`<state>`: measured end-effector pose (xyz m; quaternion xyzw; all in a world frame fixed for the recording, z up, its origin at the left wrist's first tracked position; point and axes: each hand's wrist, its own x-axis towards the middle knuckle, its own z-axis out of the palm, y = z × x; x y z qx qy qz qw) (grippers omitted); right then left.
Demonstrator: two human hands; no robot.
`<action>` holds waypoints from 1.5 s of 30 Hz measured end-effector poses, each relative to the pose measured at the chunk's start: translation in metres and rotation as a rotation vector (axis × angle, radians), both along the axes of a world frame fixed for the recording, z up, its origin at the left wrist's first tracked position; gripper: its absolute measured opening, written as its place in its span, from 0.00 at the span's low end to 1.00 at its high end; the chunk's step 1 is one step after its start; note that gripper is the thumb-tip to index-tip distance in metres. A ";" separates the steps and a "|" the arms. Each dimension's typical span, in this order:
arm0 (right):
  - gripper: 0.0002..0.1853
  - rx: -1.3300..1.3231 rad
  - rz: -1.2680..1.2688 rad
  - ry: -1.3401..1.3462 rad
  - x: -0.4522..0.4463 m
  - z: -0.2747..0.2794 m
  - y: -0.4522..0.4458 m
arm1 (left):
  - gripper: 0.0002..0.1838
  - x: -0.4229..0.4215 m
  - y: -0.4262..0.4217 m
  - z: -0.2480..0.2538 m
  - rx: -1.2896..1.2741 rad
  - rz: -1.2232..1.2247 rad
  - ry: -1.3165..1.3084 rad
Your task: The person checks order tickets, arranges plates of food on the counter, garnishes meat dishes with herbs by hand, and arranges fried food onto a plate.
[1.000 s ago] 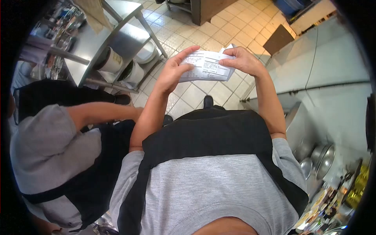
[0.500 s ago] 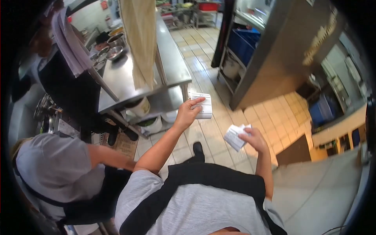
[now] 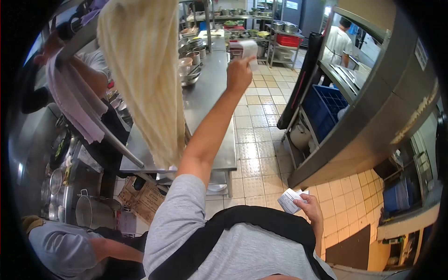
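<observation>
My left hand (image 3: 239, 74) is raised and reaches forward over the edge of the steel counter (image 3: 207, 100), its fingers closed on a curled white paper slip (image 3: 249, 49). Lower and to the right, my right hand (image 3: 311, 208) pinches several folded white slips (image 3: 290, 201) with printed lines, in front of my body above the tiled floor. A striped cream cloth (image 3: 140, 74) hangs to the left of my left forearm. Metal bowls (image 3: 190, 77) and pots stand on the counter beyond the cloth.
One co-worker (image 3: 70, 247) is at the lower left, near a large pot (image 3: 93, 212). Another person stands behind a purple cloth (image 3: 77, 98). At the right, a steel partition (image 3: 359, 140) adjoins a shelf with a blue crate (image 3: 326, 105). Someone in white (image 3: 337, 44) is beyond it.
The view has lifted and turned toward the counter. Both hands first held the papers together, then parted; my left hand has moved forward with one slip, while my right keeps the others.
</observation>
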<state>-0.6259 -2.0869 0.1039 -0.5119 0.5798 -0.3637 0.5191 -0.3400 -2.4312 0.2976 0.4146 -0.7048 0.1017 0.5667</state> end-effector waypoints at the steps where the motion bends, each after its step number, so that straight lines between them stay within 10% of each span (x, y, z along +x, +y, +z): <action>1: 0.11 -0.008 0.018 0.007 -0.005 -0.004 -0.017 | 0.18 0.001 -0.019 0.017 -0.059 0.075 -0.055; 9: 0.11 0.007 0.134 0.025 -0.071 -0.028 -0.162 | 0.19 0.070 -0.153 0.123 -0.413 0.404 -0.208; 15: 0.12 -0.031 0.229 0.079 -0.113 -0.023 -0.268 | 0.24 0.129 -0.208 0.149 -0.123 0.708 0.001; 33: 0.12 -0.068 0.489 0.013 -0.107 -0.003 -0.405 | 0.25 0.136 -0.266 0.180 -0.141 0.700 0.180; 38: 0.10 -0.135 0.603 0.093 -0.055 0.009 -0.434 | 0.30 0.125 -0.232 0.134 -0.617 0.875 -0.105; 42: 0.13 -0.261 0.996 0.205 0.018 0.031 -0.445 | 0.19 0.038 -0.083 0.042 0.083 0.160 0.215; 45: 0.12 -0.468 1.220 0.220 0.080 0.052 -0.427 | 0.19 -0.005 0.025 -0.043 0.431 0.188 0.177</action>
